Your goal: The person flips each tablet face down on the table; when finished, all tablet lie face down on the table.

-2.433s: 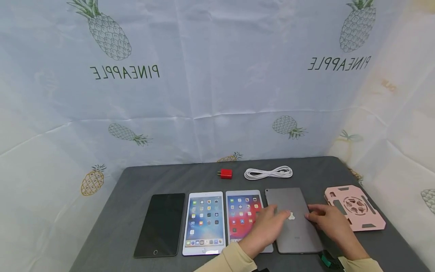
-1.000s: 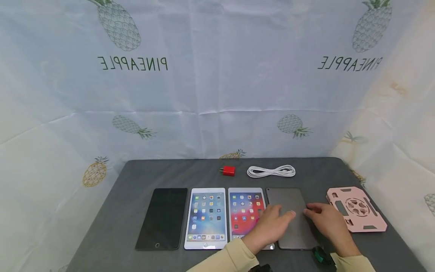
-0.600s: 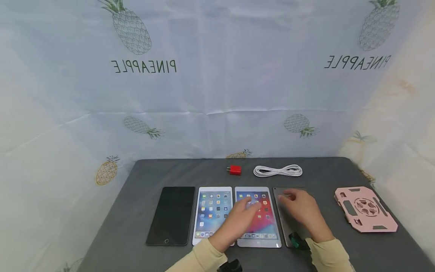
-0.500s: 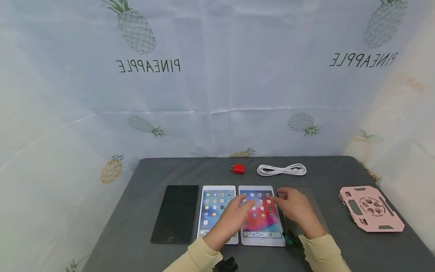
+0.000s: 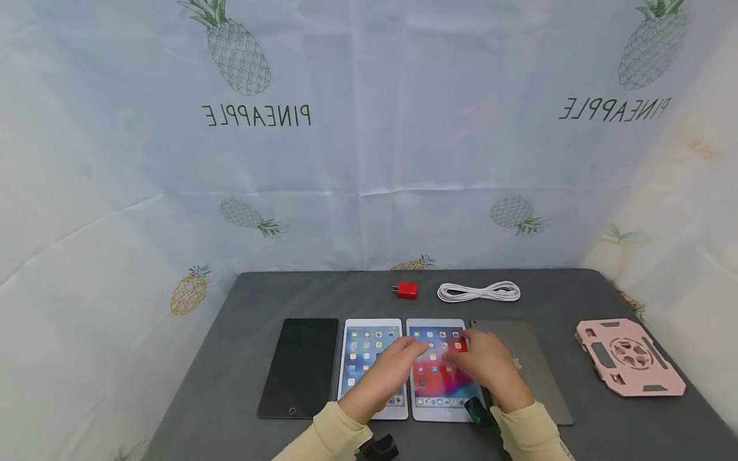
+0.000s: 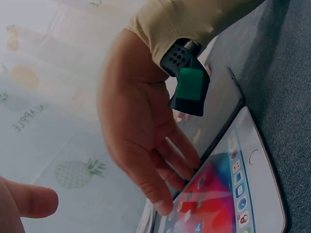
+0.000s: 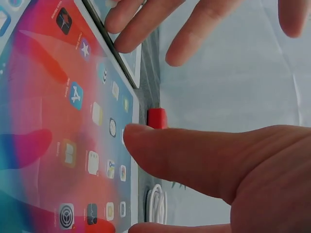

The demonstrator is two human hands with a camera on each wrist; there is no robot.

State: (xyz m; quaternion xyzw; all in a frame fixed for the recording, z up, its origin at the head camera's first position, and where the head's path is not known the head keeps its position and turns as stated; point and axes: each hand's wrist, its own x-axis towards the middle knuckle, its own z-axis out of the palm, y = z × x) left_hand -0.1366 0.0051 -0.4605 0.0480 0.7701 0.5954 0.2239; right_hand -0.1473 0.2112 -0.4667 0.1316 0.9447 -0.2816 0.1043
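Observation:
In the head view, a white tablet with a red-and-blue screen lies face up between my two hands. My left hand hovers at its left edge, partly over the white tablet with a blue screen. Its fingertips reach the gap between both tablets in the right wrist view. My right hand is at the other edge, its thumb over the lit screen and its fingers relaxed along the side. Neither hand grips anything. A grey tablet, back up, lies partly hidden behind the right hand.
A black tablet lies at the row's left end. Behind the row are a red charger plug and a coiled white cable. A pink case lies at the right of the grey table, with a pineapple-print curtain behind.
Both hands have moved left, from the sides of the grey tablet to the sides of the red-screen tablet. The tablets keep their order in the row. The head view has shifted slightly.

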